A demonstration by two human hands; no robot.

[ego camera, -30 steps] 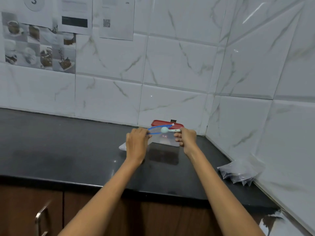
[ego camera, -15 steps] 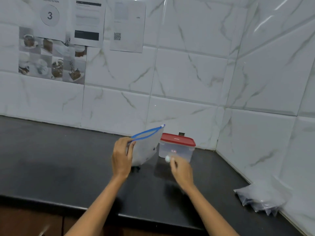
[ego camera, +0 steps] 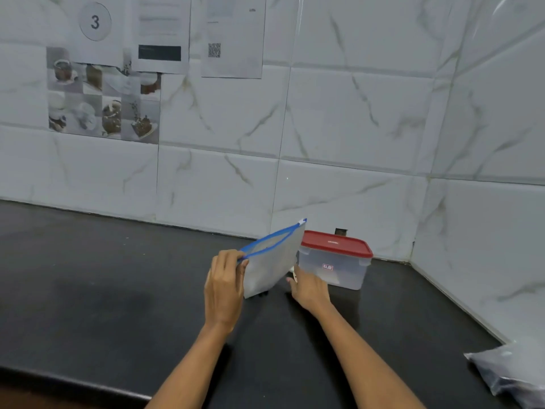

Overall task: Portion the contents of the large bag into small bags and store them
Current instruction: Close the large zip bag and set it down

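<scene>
Since 0.5 s ago: right hand (ego camera: 309, 287) brought in against the zip bag's lower edge.
Blue-zippered frosted zip bag (ego camera: 272, 261) is pinched at its near top corner by the left hand (ego camera: 225, 286) and held tilted, mouth open, its bottom corner low over the black countertop (ego camera: 103, 290). Right-hand fingers are loosely extended; a small white object is glimpsed at their tips, grip cannot be told. Red-lidded clear container (ego camera: 336, 262) stands just behind. Filled clear bags (ego camera: 510, 370) lie far right.
</scene>
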